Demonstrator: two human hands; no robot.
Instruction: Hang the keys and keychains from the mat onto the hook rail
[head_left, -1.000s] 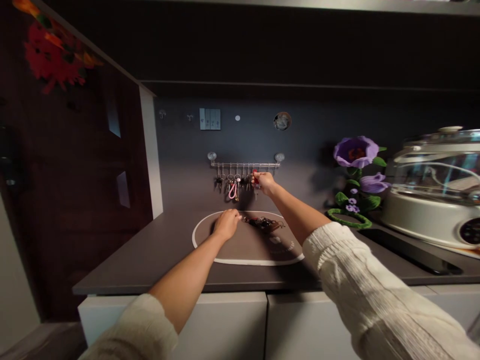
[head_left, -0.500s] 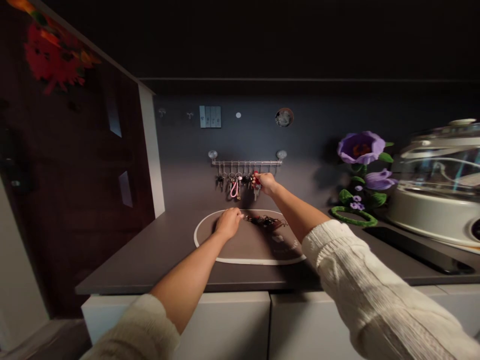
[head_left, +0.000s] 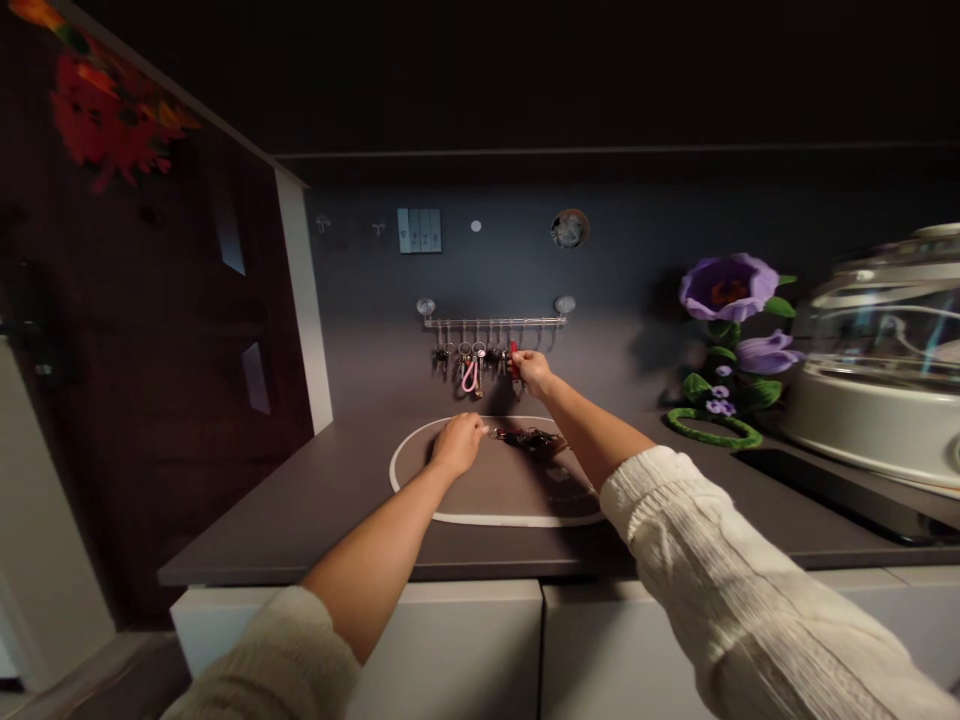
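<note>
My right hand (head_left: 532, 372) is closed on a bunch of keys with a red fob (head_left: 514, 352), held up at the right part of the hook rail (head_left: 495, 322). Metal key parts dangle below my fingers; whether its ring sits on a hook I cannot tell. Several key bunches hang from the hooks to the left, one with a pink strap (head_left: 469, 376). Low over the oval mat (head_left: 480, 505), my left hand (head_left: 459, 442) has its fingers curled together. Its fingertips are beside a dark heap of keys (head_left: 534, 441); anything inside the fingers is hidden.
On the right of the counter (head_left: 300, 520) stand purple craft flowers (head_left: 729, 290) on a green ring base and a cream appliance with a clear cover (head_left: 885, 400). A black phone-like slab (head_left: 840, 495) lies in front. A dark overhead cabinet (head_left: 525, 80) hangs above.
My right hand has shifted slightly, and the keys under the red fob now show less. My left hand stays by the heap. The view has moved a little.
</note>
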